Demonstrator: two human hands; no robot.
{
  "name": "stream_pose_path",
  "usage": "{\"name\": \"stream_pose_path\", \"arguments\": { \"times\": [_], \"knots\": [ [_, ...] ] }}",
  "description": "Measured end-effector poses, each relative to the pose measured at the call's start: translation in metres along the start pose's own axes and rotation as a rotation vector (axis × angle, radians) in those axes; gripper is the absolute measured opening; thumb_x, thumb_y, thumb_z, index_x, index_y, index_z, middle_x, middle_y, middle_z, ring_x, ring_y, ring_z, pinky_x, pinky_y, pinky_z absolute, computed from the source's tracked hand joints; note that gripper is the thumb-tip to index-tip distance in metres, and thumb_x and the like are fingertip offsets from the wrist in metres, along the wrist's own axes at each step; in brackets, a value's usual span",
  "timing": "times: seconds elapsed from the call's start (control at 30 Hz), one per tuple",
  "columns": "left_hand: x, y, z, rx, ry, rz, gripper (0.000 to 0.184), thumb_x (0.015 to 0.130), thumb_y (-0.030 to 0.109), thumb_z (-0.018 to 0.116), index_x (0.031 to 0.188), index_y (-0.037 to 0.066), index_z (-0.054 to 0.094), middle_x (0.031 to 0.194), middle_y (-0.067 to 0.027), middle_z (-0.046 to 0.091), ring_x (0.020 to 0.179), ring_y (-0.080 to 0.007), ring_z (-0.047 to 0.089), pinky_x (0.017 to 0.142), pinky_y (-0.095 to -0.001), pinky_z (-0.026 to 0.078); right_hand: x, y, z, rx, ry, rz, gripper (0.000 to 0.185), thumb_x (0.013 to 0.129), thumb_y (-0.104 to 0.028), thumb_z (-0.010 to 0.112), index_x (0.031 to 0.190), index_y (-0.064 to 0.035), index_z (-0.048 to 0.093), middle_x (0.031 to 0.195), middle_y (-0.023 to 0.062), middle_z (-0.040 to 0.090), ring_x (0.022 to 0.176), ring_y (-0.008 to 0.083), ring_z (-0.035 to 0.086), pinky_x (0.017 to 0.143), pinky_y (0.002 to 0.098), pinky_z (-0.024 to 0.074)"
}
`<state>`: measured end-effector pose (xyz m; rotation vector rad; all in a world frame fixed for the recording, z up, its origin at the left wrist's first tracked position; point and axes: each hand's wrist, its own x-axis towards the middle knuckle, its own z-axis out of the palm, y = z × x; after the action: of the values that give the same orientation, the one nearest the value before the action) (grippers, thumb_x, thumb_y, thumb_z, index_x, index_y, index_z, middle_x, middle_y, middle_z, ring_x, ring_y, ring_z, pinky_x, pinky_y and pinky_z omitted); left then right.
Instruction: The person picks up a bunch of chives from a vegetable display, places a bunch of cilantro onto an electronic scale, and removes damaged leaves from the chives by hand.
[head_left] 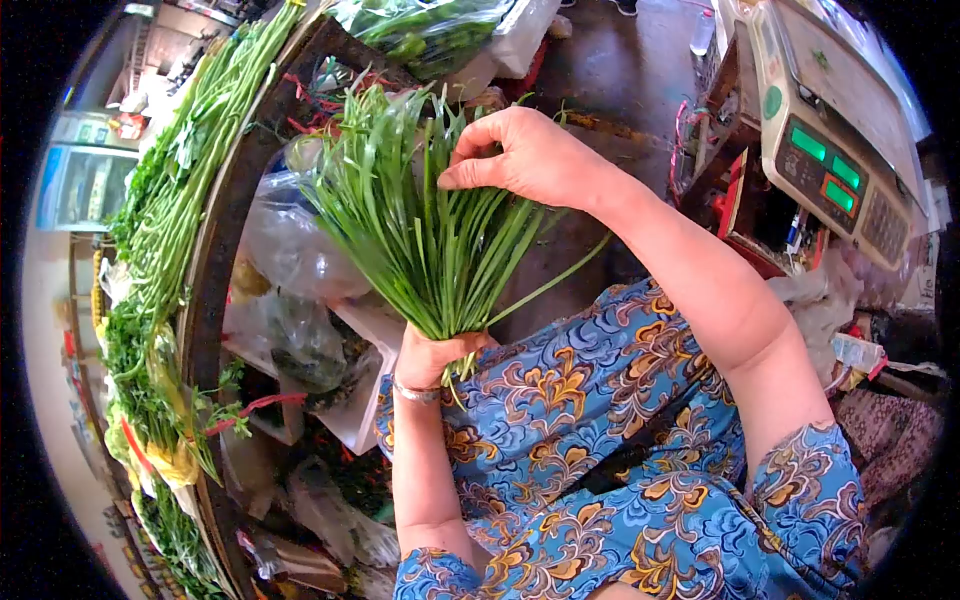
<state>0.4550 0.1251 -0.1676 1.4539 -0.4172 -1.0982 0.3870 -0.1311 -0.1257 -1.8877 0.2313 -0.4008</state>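
Note:
A fanned-out bunch of long green leafy stalks (430, 230) stands in the middle of the view. My left hand (440, 358), with a bracelet at the wrist, is wrapped round its narrow lower end. Short stem ends stick out below that fist. At the upper right of the bunch, my right hand (515, 155) has thumb and forefinger bent together against the leaves in a pinch. What lies between those fingertips is too small to make out. One single stalk (555, 275) juts out to the right, apart from the others.
Long green beans (190, 200) and leafy herbs (135, 350) lie on a shelf along the left. Clear plastic bags (295, 250) hang beside its dark edge (215, 260). A digital scale (830, 150) with lit green displays stands at the upper right. Bagged greens (425, 35) are at the top.

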Motion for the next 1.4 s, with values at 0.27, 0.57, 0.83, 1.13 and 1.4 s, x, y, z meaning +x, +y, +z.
{"name": "stream_pose_path", "arguments": {
  "times": [0.27,0.57,0.83,1.13,1.4],
  "knots": [
    [-0.002,0.005,0.003,-0.021,0.018,0.023,0.042,0.062,-0.003,0.072,0.102,-0.006,0.060,0.085,-0.0131,0.065,0.064,-0.0235,0.063,0.060,-0.0357,0.055,-0.002,0.004,-0.001,0.042,-0.053,-0.043,0.022,0.081,-0.019,0.072,0.081,0.0009,0.063,0.069,-0.0002,0.057,0.067,0.0066,0.049,0.064,0.0269,0.0420],
    [-0.002,0.000,-0.011,-0.105,-0.021,0.075,0.035,0.064,0.001,0.072,0.096,-0.006,0.061,0.076,-0.0131,0.062,0.060,-0.0219,0.060,0.055,-0.0339,0.050,-0.008,0.000,-0.020,0.255,-0.310,-0.137,0.021,0.082,-0.012,0.068,0.073,-0.0001,0.053,0.071,-0.0028,0.050,0.073,0.0053,0.045,0.071,0.0247,0.0386],
    [-0.003,-0.002,-0.018,0.076,-0.068,0.029,0.053,0.056,0.007,0.073,0.106,-0.005,0.060,0.078,-0.0119,0.064,0.059,-0.0215,0.060,0.050,-0.0321,0.051,-0.009,0.002,-0.029,0.343,-0.557,-0.098,0.016,0.081,-0.012,0.066,0.075,-0.0012,0.057,0.071,-0.0037,0.052,0.070,0.0049,0.046,0.067,0.0238,0.0386],
    [-0.009,0.001,-0.017,0.093,-0.038,-0.002,0.052,0.057,0.000,0.074,0.107,-0.006,0.061,0.084,-0.0120,0.067,0.066,-0.0218,0.064,0.060,-0.0336,0.054,-0.013,0.000,-0.036,0.366,-0.604,-0.044,0.017,0.079,-0.016,0.067,0.075,-0.0026,0.058,0.069,-0.0047,0.050,0.066,0.0035,0.045,0.060,0.0219,0.0368],
    [-0.008,-0.002,-0.023,0.067,-0.070,0.080,0.036,0.059,0.001,0.073,0.094,-0.005,0.065,0.081,-0.0119,0.067,0.066,-0.0213,0.064,0.061,-0.0321,0.053,-0.010,0.010,-0.058,0.860,-0.316,-0.102,0.008,0.086,-0.015,0.057,0.090,-0.0076,0.057,0.083,-0.0004,0.051,0.058,0.0016,0.039,0.048,0.0149,0.0312]
  ]
}}
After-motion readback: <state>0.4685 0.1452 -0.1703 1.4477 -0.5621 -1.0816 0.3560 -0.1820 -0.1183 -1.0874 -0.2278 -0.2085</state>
